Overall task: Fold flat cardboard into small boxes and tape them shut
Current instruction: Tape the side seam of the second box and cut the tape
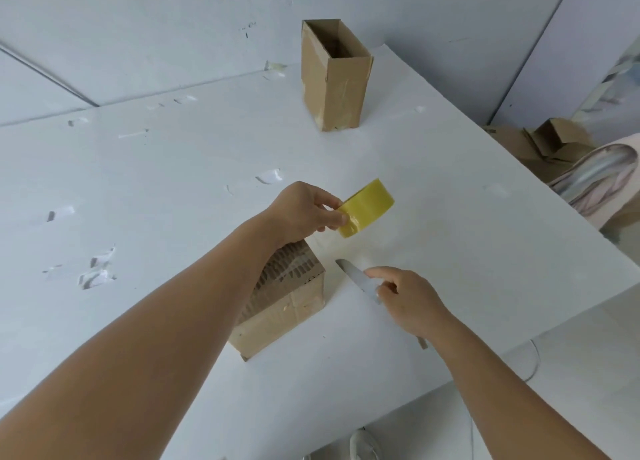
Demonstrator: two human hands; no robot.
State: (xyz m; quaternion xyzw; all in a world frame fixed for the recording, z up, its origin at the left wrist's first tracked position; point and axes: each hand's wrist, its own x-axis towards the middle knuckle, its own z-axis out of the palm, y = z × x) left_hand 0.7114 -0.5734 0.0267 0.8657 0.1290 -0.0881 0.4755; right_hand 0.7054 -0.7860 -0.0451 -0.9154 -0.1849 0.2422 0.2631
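Right hand (408, 300) grips a knife (356, 279), blade flat on the white worktop (173, 182) beside a closed cardboard box (291, 303). Left hand (304, 210) pinches a yellow tape roll (367, 206) above it. An open box (334, 78) stands upright, well apart.

White table (173, 168): upright open box (334, 78) far side, taped box (287, 303) near, tape scraps (97, 272) left.

Glossy yellow plastic tape roll (365, 207), matt brown cardboard box (287, 296) w/ torn rough top, metal blade (355, 276).
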